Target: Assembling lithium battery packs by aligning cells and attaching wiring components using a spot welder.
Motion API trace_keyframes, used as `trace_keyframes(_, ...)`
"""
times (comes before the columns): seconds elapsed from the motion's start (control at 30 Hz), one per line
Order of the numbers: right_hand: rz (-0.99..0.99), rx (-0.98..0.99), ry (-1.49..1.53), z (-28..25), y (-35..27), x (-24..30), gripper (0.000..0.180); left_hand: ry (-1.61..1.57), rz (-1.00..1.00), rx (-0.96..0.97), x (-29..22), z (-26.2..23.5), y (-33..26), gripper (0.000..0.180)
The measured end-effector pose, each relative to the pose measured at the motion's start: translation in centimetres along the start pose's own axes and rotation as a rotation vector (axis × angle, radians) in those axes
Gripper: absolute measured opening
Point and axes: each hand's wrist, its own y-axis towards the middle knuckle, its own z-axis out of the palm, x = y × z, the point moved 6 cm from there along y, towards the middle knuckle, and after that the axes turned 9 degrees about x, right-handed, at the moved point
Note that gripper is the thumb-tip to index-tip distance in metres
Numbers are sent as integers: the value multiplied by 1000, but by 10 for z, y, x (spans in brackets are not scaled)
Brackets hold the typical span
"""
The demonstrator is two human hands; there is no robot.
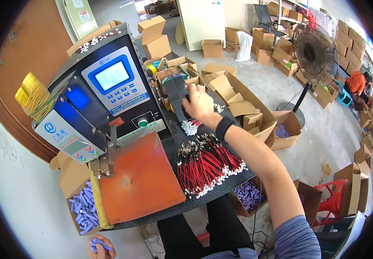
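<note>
My left hand (102,248) is at the lower left, fingers closed round a few purple cylindrical battery cells (99,245). Beside it, under the table's edge, a cardboard box (77,228) holds several more of these cells. My right hand (199,103) reaches across the dark table to a black phone (175,93), fingers bent and apart over its face. No grip on the phone shows. White-ended connectors (190,127) lie just in front of the phone. Nearer to me is a wide bundle of red and black wire leads (208,164) with white plugs.
A machine with a lit screen (111,77) stands at left behind an orange board (139,181). Yellow wires (37,95) hang on its side. Open cardboard boxes (242,103) crowd the table's right. A floor fan (315,54) and a seated person (357,88) are farther right.
</note>
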Motion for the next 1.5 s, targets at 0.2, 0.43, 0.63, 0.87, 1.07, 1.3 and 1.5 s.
trace_keyframes(0.2,96,-157,-215,13,-22,17,98,-4,67,39,7,13,22,29)
trace_keyframes(0.43,332,241,-213,50,-14,4,117,-7,81,176,4,36,29,27)
trace_keyframes(0.63,319,238,-190,52,-4,4,118,11,85,148,6,35,27,25)
trace_keyframes(0.87,271,87,-20,14,9,-9,112,20,71,85,5,22,16,26)
trace_keyframes(1.07,289,153,-38,-6,55,-21,98,-4,47,-36,13,0,4,27)
trace_keyframes(1.3,291,182,-6,28,85,-18,84,25,-11,-89,13,2,2,24)
trace_keyframes(1.5,-211,-139,-472,36,31,28,46,60,25,-29,22,-6,1,25)
